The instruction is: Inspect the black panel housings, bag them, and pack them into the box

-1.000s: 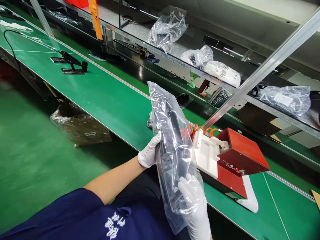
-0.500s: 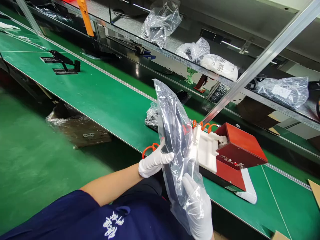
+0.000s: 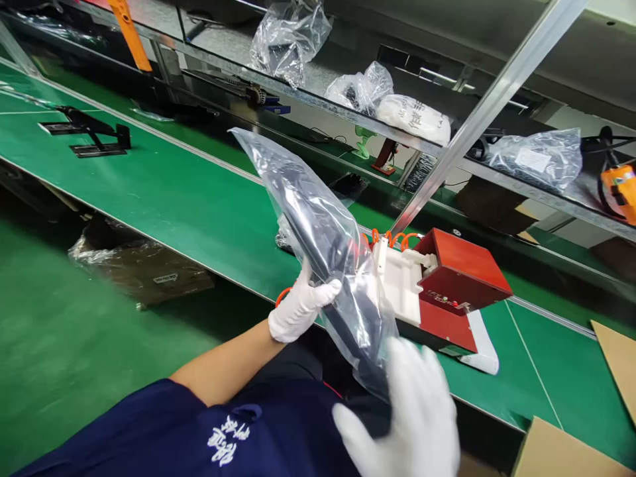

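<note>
A clear plastic bag (image 3: pixel 318 232) with a long dark part inside is held up in front of me, slanting from upper left to lower right. My left hand (image 3: pixel 301 308), in a white glove, grips it around the middle, thumb on top. My right hand (image 3: pixel 412 417), also gloved, is at the bag's lower end, thumb and fingers spread and somewhat blurred. It holds nothing that I can see; whether a fingertip touches the plastic I cannot tell. What exactly the dark part is, the film's glare hides.
Just beyond the bag a red machine (image 3: pixel 462 265) with a white fixture (image 3: pixel 400 285) stands on the green belt (image 3: pixel 199 205). A black bracket-like part (image 3: pixel 97 132) lies farther left. Bagged parts (image 3: pixel 536 159) sit on the shelf above. Cardboard (image 3: pixel 561 450) is at lower right.
My right hand has let go of the bag's lower end and opened. The bag's top has tipped to the left, still in my left hand. The view has shifted slightly.
</note>
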